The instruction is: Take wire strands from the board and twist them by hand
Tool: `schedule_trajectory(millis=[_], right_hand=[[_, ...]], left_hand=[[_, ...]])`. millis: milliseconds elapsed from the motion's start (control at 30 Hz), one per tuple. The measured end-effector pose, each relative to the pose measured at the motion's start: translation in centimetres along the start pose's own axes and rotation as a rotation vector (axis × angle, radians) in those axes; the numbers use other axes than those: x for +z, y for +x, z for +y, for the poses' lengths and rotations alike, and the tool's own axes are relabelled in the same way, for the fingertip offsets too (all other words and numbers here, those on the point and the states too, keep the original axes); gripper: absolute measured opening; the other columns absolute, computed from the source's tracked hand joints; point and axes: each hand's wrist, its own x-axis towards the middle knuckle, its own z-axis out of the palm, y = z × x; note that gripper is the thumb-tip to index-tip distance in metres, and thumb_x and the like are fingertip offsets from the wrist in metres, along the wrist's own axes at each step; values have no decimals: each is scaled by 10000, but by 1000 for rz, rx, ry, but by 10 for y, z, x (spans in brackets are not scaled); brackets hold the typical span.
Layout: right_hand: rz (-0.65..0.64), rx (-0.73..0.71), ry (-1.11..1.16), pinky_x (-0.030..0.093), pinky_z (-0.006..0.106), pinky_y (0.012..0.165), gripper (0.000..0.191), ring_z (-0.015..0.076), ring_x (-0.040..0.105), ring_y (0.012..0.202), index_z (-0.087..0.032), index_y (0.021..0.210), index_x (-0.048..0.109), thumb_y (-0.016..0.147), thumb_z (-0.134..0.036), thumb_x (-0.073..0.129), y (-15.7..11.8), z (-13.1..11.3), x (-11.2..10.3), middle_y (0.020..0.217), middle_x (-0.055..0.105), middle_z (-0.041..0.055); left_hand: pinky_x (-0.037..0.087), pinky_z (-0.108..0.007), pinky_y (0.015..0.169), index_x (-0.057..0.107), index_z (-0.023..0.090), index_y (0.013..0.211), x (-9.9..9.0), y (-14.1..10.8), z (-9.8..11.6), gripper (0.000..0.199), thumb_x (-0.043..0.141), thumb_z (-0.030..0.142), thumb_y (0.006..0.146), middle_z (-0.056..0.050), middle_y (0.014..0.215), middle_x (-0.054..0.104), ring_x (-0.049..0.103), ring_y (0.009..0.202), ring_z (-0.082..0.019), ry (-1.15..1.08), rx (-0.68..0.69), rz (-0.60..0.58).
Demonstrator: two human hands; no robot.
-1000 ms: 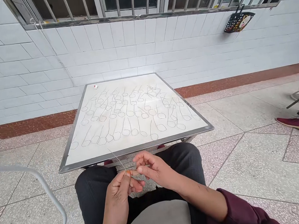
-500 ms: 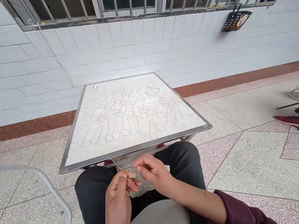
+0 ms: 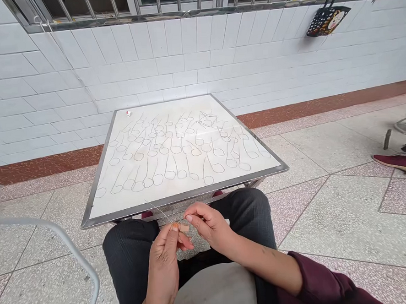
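OK, nearest the body: left hand [image 3: 164,260] and right hand [image 3: 212,227] are over the lap, short of the desk's [image 3: 188,196] near edge. Left fingers shut on the wire [image 3: 158,210], right fingertips pinching its short end just beside them. Long end slants up-left toward the desk's near edge; clearance over it, can't tell. Small tan piece [image 3: 184,228] at the left fingers. Room: gap between the knees, short of the desk; a strip of white top between its near edge and the front looped wires [image 3: 209,180]. Grey tubular frame [image 3: 71,245] left of desk, maroon shoe [image 3: 394,161] well right. Red-and-white item [image 3: 128,114] by desk's far-left corner. Tiled wall [image 3: 184,75] behind desk, patterned bag [image 3: 327,21] hanging beyond its right side.
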Motion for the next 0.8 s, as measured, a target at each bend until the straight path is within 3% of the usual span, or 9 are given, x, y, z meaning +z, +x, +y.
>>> schedule_trajectory(millis=[133, 200, 300, 400, 533, 800], right_hand=[[-38, 204, 198, 331, 224, 456, 304, 78, 382, 455, -219, 906, 563, 910, -524, 559, -1, 1, 0, 609, 413, -74], [-52, 224, 235, 351, 218, 469, 301, 78, 414, 466, -216, 908, 567, 901, -517, 579, -1, -2, 0, 605, 431, -75], [-27, 206, 254, 348, 209, 471, 279, 60, 422, 479, -211, 911, 597, 898, -490, 599, 0, -7, -2, 702, 521, -49], [-37, 198, 285, 340, 207, 470, 251, 46, 414, 489, -216, 939, 638, 896, -462, 613, 0, -8, -4, 815, 577, -25], [-61, 150, 262, 344, 220, 483, 218, 56, 414, 496, -226, 945, 672, 900, -432, 616, -1, -3, -5, 797, 579, -24], [-21, -100, -68, 453, 306, 733, 162, 158, 590, 801, -237, 916, 714, 933, -330, 583, -2, 3, -2, 848, 682, 27]], left_hand=[[437, -236, 648, 722, 189, 833, 1, 1, 0, 304, 650, 482, 866, 2, 609, 627, 550, 654, -153, -59, 0, 60], [442, -236, 639, 722, 186, 802, 1, 1, 1, 307, 666, 483, 853, -8, 639, 651, 557, 662, -154, -79, -13, 58], [452, -248, 638, 739, 178, 851, -1, 1, 4, 323, 654, 489, 860, -40, 721, 699, 569, 697, -165, -57, -48, 6], [461, -259, 655, 740, 176, 1022, -4, 1, 8, 361, 647, 488, 865, -54, 758, 717, 583, 734, -178, 5, -84, -31], [463, -257, 686, 685, 215, 1168, -10, 0, 10, 387, 609, 480, 897, -27, 731, 718, 584, 735, -173, 135, -51, -64], [492, -298, 705, 690, 212, 1111, -16, 0, 13, 413, 497, 532, 934, -46, 793, 755, 631, 779, -220, 403, -31, -147]])
